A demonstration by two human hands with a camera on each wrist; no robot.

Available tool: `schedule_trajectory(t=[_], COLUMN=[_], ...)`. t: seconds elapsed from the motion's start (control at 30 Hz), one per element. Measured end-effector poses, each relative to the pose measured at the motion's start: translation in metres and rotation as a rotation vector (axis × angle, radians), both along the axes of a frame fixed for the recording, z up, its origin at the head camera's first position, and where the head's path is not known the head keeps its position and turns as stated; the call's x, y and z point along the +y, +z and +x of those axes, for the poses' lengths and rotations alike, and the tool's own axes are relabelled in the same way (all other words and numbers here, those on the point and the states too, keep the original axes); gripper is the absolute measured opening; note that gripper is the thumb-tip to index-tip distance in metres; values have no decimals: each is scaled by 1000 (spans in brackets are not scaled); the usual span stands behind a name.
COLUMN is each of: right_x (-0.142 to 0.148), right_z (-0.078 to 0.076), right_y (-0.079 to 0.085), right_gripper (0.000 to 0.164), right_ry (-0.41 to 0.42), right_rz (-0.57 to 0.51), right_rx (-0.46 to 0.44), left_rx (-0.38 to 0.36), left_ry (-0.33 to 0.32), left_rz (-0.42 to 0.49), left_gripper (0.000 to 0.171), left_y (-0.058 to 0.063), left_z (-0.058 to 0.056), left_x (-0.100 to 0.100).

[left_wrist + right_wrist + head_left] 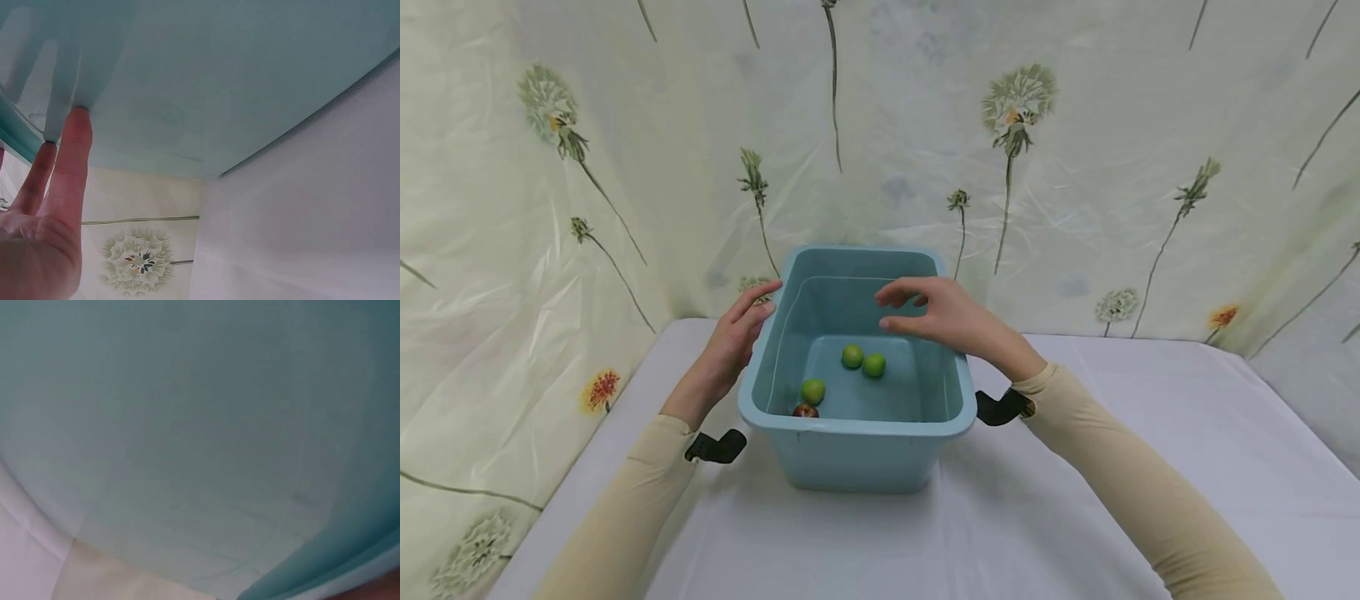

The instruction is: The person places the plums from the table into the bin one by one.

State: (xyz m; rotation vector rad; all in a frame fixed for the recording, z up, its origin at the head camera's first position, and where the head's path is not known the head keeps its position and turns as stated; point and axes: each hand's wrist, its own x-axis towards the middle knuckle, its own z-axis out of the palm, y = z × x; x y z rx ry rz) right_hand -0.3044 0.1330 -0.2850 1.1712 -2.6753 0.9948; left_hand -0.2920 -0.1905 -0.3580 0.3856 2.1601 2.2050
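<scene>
A light blue tub (pixel 868 458) is standing upright between the fingers of my left hand (pixel 726 346) and those of my right hand (pixel 951 312). On its bottom, lower than my right fingertips and off to their left, a middle green fruit (pixel 852 357) and a right green fruit (pixel 874 365) are lying just beside each other. Farther from those fingertips and closer to my body, a near green fruit (pixel 812 391) is resting next to a red fruit (pixel 806 411), which the tub's front rim is partly hiding. My right fingers are hanging over the tub's inside, lightly bent, leaving a clear gap to the thumb and holding nothing. My left fingers are stretching out nearly straight, gripping nothing, their tips touching the tub's outer side. Behind the fingers of each hand, a beige left sleeve (pixel 625 500) and a beige right sleeve (pixel 1120 458) are covering my arms, and a black device is sitting at each wrist. Below all my fingers, a white cloth (pixel 1112 533) is covering the worktop; beyond them, a pale sheet (pixel 895 100) printed with dandelions is hanging.
</scene>
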Motion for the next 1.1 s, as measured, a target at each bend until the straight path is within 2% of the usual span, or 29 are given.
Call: schedule_trajectory(t=[0.33,0.57,1.1], right_x=[14,25,51], right_z=[6,11,16], right_y=[0,2,-2], right_gripper=[33,34,36], right_ry=[-20,-50,-144], right_rz=[-88,-165,-213], right_rx=[65,51,86], left_rx=[-2,1,16], left_ry=[1,-5,-7], left_rz=[7,6,-11], left_gripper=[50,49,48], left_y=[1,1,0], left_z=[1,1,0], left_x=[-1,0,0])
